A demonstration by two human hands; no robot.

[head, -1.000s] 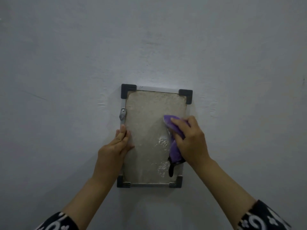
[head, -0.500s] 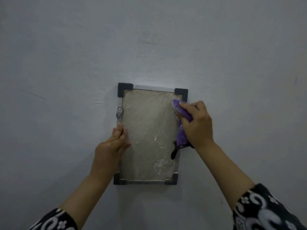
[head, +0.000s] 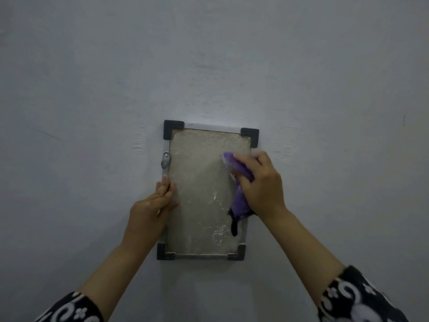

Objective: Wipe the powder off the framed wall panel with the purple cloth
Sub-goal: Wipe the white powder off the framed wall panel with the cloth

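Gripping purple cloth (head: 239, 182), right hand (head: 262, 184) presses it on framed wall panel (head: 199, 182); left hand (head: 151, 205) flat, steadying frame edge

A: any readable text, labels, numbers?
B: none. framed wall panel (head: 199, 182) shows only powder, purple cloth (head: 239, 182) unmarked, sleeves just carry a swirl pattern.

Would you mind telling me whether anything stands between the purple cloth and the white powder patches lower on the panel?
Nothing visible does. The right hand presses the purple cloth against the framed wall panel, with bare panel down to the powder patches. The left hand rests on the left frame edge, clear of that path.
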